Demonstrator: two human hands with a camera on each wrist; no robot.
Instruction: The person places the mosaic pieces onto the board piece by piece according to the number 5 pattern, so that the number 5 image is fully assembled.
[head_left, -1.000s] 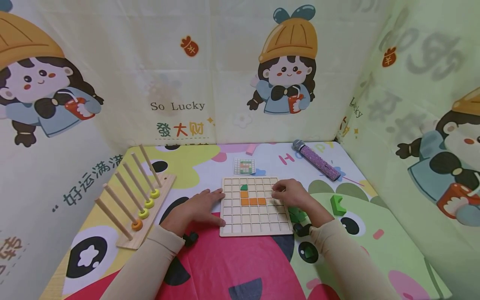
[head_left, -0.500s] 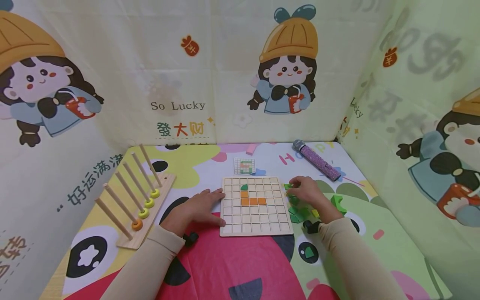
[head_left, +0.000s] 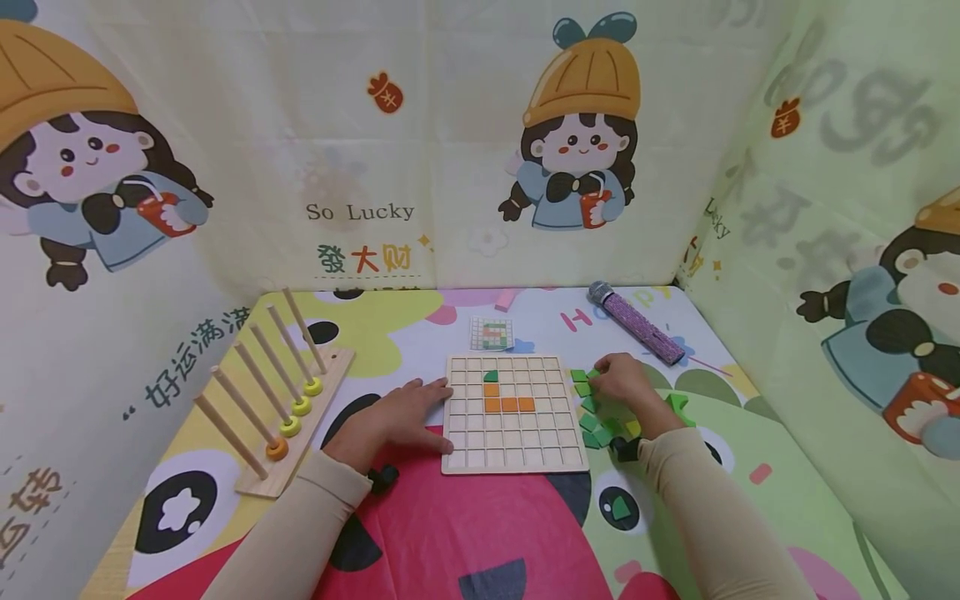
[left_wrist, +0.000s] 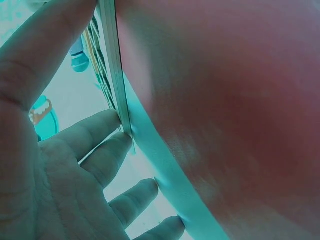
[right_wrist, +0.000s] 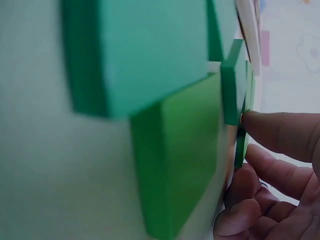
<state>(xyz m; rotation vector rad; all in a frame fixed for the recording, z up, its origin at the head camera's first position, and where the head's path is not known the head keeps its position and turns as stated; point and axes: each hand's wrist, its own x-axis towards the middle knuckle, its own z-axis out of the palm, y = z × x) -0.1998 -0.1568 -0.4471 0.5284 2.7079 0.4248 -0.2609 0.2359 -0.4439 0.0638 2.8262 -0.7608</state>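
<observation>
A wooden grid board lies flat on the table, with several orange tiles and one green rounded tile in its cells. My left hand is spread at the board's left edge, thumb and fingertips touching it. In the left wrist view, the left hand's fingers meet the board's side. To the right of the board lie several loose green tiles. Among them, my right hand pinches a small green tile between thumb and index finger, partly hidden by the fingertips.
Left stands a wooden peg rack with yellow and orange rings. Behind the board lie a pattern card and a pink block. A purple glittery microphone is at back right, a green notched block beyond my right wrist.
My right hand has moved right, from the board's right edge to the loose green tiles, and now pinches one. The left hand stays at the board's left edge.
</observation>
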